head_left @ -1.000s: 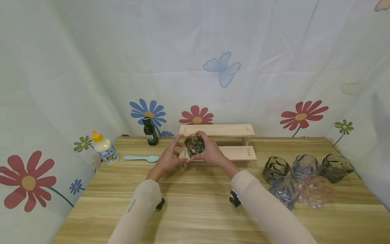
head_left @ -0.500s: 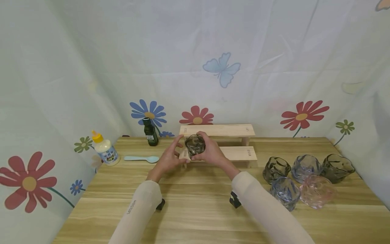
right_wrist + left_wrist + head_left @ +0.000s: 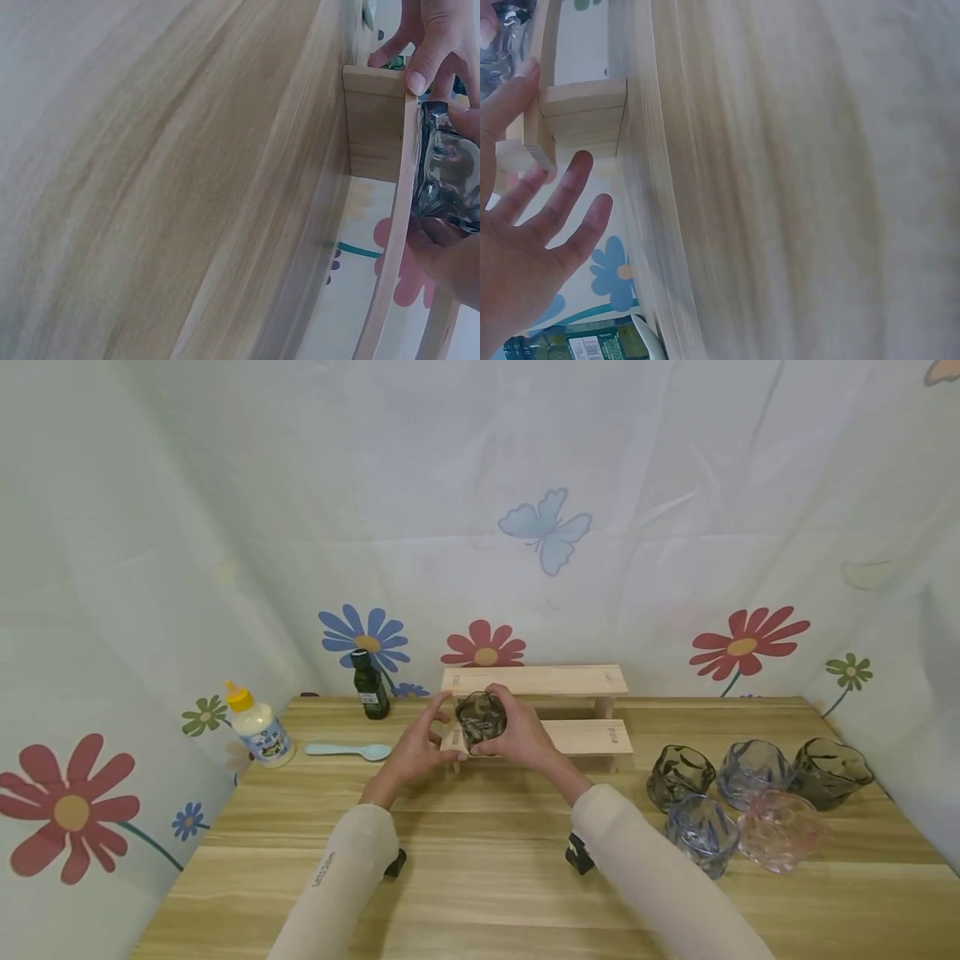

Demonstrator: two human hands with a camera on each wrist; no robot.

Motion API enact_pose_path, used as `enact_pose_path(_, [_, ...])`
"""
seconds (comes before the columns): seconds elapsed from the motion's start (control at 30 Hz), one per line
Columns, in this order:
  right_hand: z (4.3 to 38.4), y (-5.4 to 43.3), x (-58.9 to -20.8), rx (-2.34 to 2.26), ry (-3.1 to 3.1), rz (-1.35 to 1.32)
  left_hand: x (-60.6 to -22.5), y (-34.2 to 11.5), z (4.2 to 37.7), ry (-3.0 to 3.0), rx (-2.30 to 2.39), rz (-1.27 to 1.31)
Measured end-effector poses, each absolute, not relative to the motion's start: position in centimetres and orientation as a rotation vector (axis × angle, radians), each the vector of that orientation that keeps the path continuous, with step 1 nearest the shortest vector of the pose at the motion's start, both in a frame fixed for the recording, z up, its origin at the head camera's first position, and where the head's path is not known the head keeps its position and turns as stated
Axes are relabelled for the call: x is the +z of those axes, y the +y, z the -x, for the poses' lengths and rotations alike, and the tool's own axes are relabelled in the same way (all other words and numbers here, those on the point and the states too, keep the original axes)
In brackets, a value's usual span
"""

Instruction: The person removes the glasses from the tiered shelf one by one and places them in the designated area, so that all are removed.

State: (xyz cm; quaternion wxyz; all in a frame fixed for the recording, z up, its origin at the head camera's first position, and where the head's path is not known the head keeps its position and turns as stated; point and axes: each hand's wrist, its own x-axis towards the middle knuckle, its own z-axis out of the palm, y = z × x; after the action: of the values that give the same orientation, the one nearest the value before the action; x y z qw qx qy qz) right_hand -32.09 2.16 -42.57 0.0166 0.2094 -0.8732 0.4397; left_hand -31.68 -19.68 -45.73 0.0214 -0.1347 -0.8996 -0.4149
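Note:
A dark grey, wavy-sided drinking glass (image 3: 482,720) stands at the left end of the lower step of a two-tier wooden rack (image 3: 585,737). My right hand (image 3: 522,732) grips this glass from the right, its thumb low on the near side and its fingers round the back. My left hand (image 3: 417,747) is at the rack's left end, its fingers spread. In the left wrist view, the left thumb touches the edge of the shelf (image 3: 546,45), while the other fingers extend loosely past the rack's end. The right wrist view shows the glass (image 3: 448,169) resting against the shelf board.
Several wavy glasses, grey, blue-tinted and a pink one (image 3: 780,831), stand grouped at the right. On the left are a yellow-capped squeeze bottle (image 3: 260,731), a pale blue spoon (image 3: 348,750) and a dark green bottle (image 3: 370,685). A flowered curtain (image 3: 420,527) hangs behind the table (image 3: 480,877).
The glass has shifted very slightly to the right in my right hand. My left hand stays in place at the rack's end.

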Motion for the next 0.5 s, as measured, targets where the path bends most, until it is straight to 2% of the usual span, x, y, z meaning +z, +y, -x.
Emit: enact_pose_path(0.5, [31.2,3.6,-41.0,1.310,-2.772,-0.585,-45.9,-19.7,31.8,-2.796,-1.259,0.399])
